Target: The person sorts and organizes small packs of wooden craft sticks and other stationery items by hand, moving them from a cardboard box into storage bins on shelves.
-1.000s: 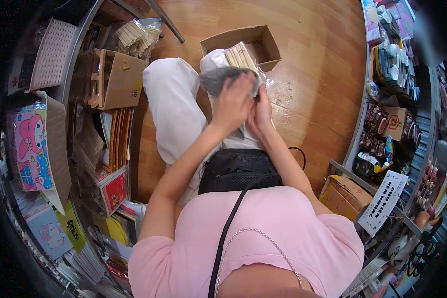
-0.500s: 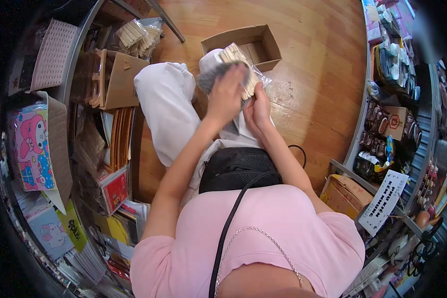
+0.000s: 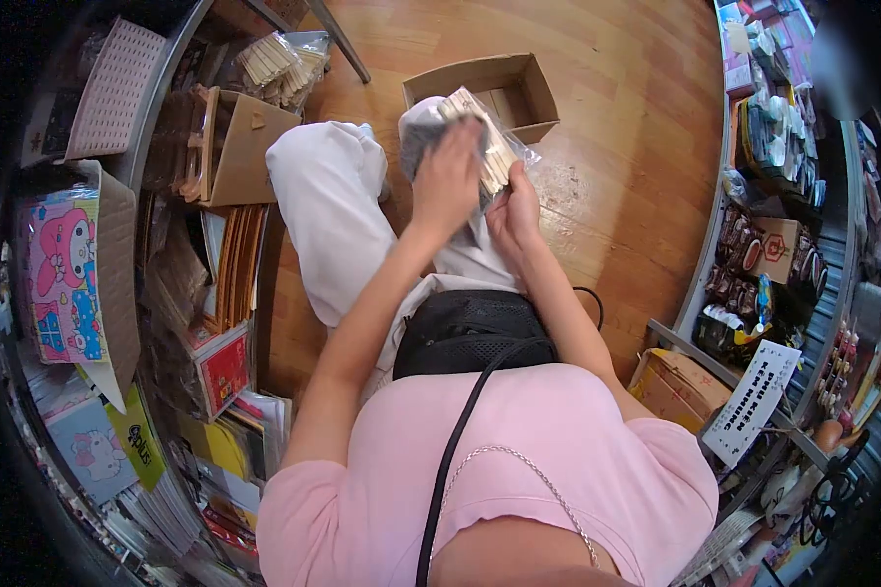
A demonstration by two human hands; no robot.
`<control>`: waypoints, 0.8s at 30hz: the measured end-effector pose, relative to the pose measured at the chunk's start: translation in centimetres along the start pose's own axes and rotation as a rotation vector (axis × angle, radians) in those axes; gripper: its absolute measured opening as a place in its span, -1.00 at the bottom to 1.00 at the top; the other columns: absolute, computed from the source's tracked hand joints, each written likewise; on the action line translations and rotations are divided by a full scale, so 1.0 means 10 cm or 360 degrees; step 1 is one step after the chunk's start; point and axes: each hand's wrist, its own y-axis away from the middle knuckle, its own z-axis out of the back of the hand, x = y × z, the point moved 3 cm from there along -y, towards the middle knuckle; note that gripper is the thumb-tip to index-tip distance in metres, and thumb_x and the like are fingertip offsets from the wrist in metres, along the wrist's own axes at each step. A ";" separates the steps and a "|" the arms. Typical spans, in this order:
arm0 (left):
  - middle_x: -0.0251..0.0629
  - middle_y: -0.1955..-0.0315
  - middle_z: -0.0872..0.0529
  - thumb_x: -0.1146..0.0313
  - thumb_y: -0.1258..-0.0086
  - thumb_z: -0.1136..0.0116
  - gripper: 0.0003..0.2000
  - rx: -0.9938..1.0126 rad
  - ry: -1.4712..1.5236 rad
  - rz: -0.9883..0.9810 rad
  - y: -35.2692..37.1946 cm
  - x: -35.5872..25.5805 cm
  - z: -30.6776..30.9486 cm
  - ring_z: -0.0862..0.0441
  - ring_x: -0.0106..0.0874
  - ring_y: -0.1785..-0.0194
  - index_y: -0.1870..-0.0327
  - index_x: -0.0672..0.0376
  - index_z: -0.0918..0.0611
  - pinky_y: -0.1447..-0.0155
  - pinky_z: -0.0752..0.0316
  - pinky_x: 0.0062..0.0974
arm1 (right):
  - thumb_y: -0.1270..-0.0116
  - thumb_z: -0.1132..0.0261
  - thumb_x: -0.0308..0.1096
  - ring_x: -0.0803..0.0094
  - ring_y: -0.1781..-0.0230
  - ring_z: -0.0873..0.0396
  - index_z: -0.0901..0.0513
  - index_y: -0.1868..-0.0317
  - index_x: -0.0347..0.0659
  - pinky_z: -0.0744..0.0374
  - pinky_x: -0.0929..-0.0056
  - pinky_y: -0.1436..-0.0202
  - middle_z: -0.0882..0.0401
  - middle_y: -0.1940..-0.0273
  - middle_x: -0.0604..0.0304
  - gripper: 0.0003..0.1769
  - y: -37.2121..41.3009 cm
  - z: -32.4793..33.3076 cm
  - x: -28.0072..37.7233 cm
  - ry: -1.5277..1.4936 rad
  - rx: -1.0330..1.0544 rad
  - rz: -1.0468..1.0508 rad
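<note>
A clear plastic pack of pale wooden sticks rests over my knee, tilted. My right hand grips its lower right edge, thumb on top. A grey cloth lies against the pack's left side. My left hand presses on the cloth with its fingers close together, and the cloth is under the palm and fingers. Part of the cloth hangs below, between the two hands. An open cardboard box stands on the floor just beyond the pack.
Packed shelves line the left, with a cardboard box and bagged wooden sticks. Goods fill the right shelves, where a white sign hangs near a yellowish carton. A metal leg stands at the top.
My left hand and the cloth have shifted slightly over the pack. The pack is still in my right hand. The whole view has moved a little.
</note>
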 end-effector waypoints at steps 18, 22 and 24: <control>-0.22 -0.16 -0.46 0.23 -0.37 0.14 -0.62 -0.0052 0.0099 0.0090 -0.48 0.49 -0.03 -0.35 -0.29 -0.26 -0.15 0.18 -0.47 -0.26 -0.27 -0.30 | -0.47 0.11 -0.11 0.33 -0.10 -0.45 -0.39 -0.12 -0.35 -0.38 0.36 -0.19 -0.45 -0.11 0.06 -0.53 -0.03 0.01 0.04 0.0391 0.0085 -0.0106; -0.16 -0.08 -0.53 0.22 -0.38 0.15 -0.63 -0.0185 0.0116 0.0319 -0.37 0.78 -0.04 -0.41 -0.29 -0.20 -0.09 0.23 -0.50 -0.24 -0.28 -0.30 | -0.44 0.06 -0.07 0.35 -0.10 -0.43 -0.42 -0.10 -0.32 -0.36 0.40 -0.19 -0.44 -0.12 0.07 -0.52 -0.05 0.07 0.30 0.0994 -0.0072 0.0077; -0.11 -0.02 -0.56 0.22 -0.38 0.15 -0.64 -0.0256 0.0141 0.0319 -0.31 0.89 0.01 -0.44 -0.26 -0.17 -0.05 0.27 -0.52 -0.23 -0.30 -0.30 | -0.44 0.05 -0.09 0.39 -0.04 -0.48 -0.45 -0.07 -0.32 -0.42 0.44 -0.11 -0.49 -0.07 0.10 -0.54 -0.11 0.07 0.54 0.1070 -0.0073 0.0366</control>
